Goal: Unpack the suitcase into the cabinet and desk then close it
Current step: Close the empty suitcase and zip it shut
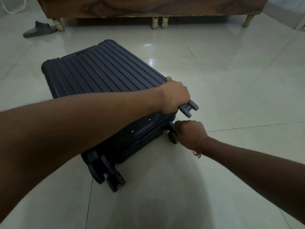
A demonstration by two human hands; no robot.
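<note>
looking down, i am seeing one dark blue ribbed hard-shell suitcase (102, 76) lying flat and shut on the pale glossy tiled floor (231, 80), with four wheel sets showing. my left hand (175, 95) is gripping its near right corner from above. my right hand (189, 134) is pinching closed at the seam just below, beside a wheel (172, 138); what it holds i cannot tell. one grey slipper (38, 29) is lying by the wooden furniture (148, 5).

Suitcase (102, 76) flat on the floor (231, 71), wheels nearest the camera; behind it the bed (148, 5), a slipper (38, 28) off behind-left of the suitcase.
</note>
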